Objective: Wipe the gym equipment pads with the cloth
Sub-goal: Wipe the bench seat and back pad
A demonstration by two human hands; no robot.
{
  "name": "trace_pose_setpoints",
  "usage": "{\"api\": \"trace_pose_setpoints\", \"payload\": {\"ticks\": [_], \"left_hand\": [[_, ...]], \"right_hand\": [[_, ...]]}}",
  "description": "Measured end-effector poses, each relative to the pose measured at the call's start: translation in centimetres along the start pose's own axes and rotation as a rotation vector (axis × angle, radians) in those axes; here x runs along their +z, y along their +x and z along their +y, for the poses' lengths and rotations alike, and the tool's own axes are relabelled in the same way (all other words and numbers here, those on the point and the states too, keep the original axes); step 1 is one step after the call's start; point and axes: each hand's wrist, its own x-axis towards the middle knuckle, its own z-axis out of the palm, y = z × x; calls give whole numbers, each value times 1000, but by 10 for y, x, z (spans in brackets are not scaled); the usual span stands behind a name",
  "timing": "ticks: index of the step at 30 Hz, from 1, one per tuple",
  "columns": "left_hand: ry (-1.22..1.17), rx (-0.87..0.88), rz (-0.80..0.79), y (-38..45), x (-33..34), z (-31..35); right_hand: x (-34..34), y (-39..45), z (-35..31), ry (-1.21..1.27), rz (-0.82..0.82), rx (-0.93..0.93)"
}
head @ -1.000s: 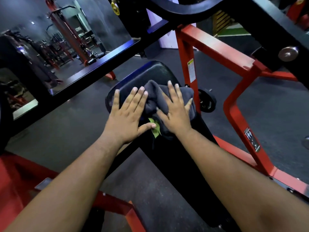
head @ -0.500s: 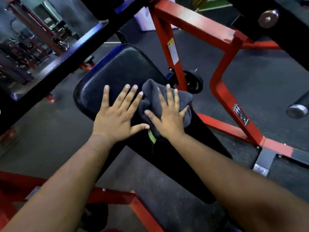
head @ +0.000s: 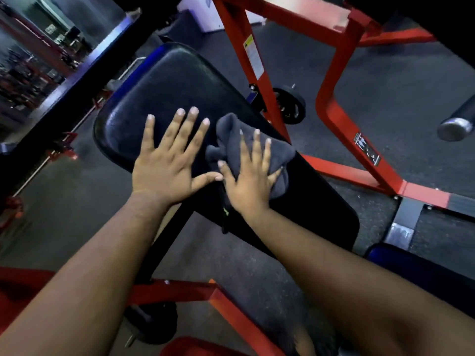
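Observation:
A long black padded bench [head: 164,83] runs from upper left to lower right in the head view. A bunched dark grey cloth [head: 279,152] lies on its right side, with a small green tag [head: 226,211] showing near my wrist. My right hand [head: 250,181] presses flat on the cloth, fingers spread over it. My left hand [head: 169,160] lies flat on the bare pad just left of the cloth, fingers spread, its thumb touching my right thumb.
A red steel frame [head: 331,116] stands right of the pad, with a small black weight plate [head: 290,106] on it. A chrome bar end [head: 455,128] juts in at the right. A black beam [head: 77,78] crosses the upper left. Red rails [head: 180,291] sit below. A dark rubber floor [head: 411,83] surrounds the machine.
Both hands and the cloth have slid down the pad toward me, leaving more bare pad above the fingers. My left hand has come off the cloth onto bare pad. The view has tilted downward.

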Motion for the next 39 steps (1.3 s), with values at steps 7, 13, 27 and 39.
{"api": "trace_pose_setpoints", "payload": {"ticks": [7, 13, 27, 39], "left_hand": [[25, 1, -23, 0, 1, 0], [27, 1, -25, 2, 3, 1], [76, 78, -120, 12, -2, 37], [143, 388, -293, 22, 44, 133]], "right_hand": [[-7, -120, 148, 117, -115, 76], [16, -78, 19, 5, 17, 145], [-5, -102, 127, -20, -203, 289], [-27, -61, 247, 166, -103, 699]]}}
